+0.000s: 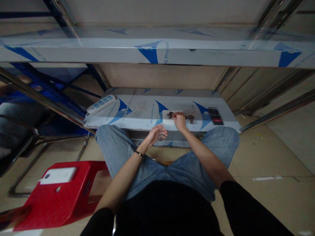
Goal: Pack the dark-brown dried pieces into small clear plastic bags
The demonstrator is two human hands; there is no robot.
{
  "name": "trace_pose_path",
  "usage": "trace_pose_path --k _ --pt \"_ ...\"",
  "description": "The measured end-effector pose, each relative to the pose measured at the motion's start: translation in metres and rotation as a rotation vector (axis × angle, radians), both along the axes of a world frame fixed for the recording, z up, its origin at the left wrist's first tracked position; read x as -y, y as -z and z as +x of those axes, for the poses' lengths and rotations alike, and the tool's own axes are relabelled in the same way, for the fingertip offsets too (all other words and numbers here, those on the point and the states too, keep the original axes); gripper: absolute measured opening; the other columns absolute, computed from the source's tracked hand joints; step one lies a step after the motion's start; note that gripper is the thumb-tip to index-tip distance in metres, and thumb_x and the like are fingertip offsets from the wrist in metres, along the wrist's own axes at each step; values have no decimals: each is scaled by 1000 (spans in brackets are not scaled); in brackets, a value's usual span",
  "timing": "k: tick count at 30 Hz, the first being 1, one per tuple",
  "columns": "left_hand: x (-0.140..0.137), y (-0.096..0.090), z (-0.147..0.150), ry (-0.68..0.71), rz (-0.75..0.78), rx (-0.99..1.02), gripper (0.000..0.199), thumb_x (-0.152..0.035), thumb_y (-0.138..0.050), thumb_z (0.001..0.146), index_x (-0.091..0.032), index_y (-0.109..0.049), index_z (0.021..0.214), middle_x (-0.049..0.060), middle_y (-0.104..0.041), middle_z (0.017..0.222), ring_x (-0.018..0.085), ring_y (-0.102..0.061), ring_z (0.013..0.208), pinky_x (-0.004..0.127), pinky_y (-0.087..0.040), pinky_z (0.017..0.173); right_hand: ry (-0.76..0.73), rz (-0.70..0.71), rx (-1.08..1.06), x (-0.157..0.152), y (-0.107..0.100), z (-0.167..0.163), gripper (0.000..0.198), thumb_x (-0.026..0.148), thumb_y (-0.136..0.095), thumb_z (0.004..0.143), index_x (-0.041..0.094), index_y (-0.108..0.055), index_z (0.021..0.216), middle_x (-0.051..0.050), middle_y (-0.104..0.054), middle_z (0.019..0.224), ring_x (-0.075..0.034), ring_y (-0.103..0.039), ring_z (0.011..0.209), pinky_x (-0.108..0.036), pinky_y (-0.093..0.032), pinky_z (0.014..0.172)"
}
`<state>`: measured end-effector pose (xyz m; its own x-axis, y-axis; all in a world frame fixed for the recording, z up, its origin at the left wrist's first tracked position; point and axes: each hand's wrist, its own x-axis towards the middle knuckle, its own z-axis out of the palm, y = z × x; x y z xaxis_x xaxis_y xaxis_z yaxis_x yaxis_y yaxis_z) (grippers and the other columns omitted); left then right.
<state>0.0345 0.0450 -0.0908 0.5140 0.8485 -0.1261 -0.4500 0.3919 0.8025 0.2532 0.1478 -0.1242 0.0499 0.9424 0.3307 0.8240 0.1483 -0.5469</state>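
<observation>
My left hand (157,134) hangs just in front of the low shelf's edge, palm turned inward and fingers curled. A small dark, shiny piece (160,138) shows at its fingers, too small to name. My right hand (179,120) reaches over the shelf, its fingers bent and pressed together at the right side of a white tray (167,121). Small brown pieces (169,114) lie in the tray by those fingertips; whatever they grip is hidden. Just right of this hand, several dark, shiny small pieces (190,118) rest on what looks like clear plastic.
A white power strip (102,104) lies at the left of the film-covered shelf (140,119). At its right end sits a blurred-out dark item (216,116). An upper shelf edge (118,54) crosses above. A red stool (49,203) at left carries a white phone (59,175).
</observation>
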Motion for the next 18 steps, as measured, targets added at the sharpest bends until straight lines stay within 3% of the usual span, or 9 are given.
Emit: trace_pose_path --k 2,5,9,14,18 --pt "-1 4 2 -2 10 -64 43 -46 -76 81 -17 -55 105 7 -71 88 20 -72 76 29 -56 66 -40 17 -154 6 -15 -10 20 14 -56 92 14 -75 97 -15 -74 100 -25 -64 95 -37 -46 95" --pt "-2 12 4 7 28 -191 42 -43 -78 78 -16 -57 103 7 -72 87 18 -72 73 26 -54 64 -241 2 -363 26 -36 -28 14 19 -63 91 15 -75 94 -9 -75 91 -21 -66 82 -32 -49 81" --pt "-2 24 6 37 109 -332 30 -35 -75 78 -13 -64 97 9 -74 86 17 -71 71 22 -50 61 -519 -62 -364 67 -48 -47 7 16 -71 86 17 -77 85 -5 -76 85 -18 -65 78 -28 -47 75" --pt "-1 28 5 40 149 -539 21 -24 -69 73 -12 -70 91 9 -74 75 14 -63 57 20 -37 47 -572 -166 -274 98 -46 -53 11 9 -71 83 18 -77 82 -2 -74 78 -16 -64 71 -26 -45 69" --pt "0 22 7 58 160 -517 21 -21 -69 70 -12 -69 88 9 -74 76 14 -63 57 19 -35 46 -550 -224 -298 99 -49 -51 7 13 -75 83 19 -74 88 2 -69 68 -14 -59 61 -24 -42 62"
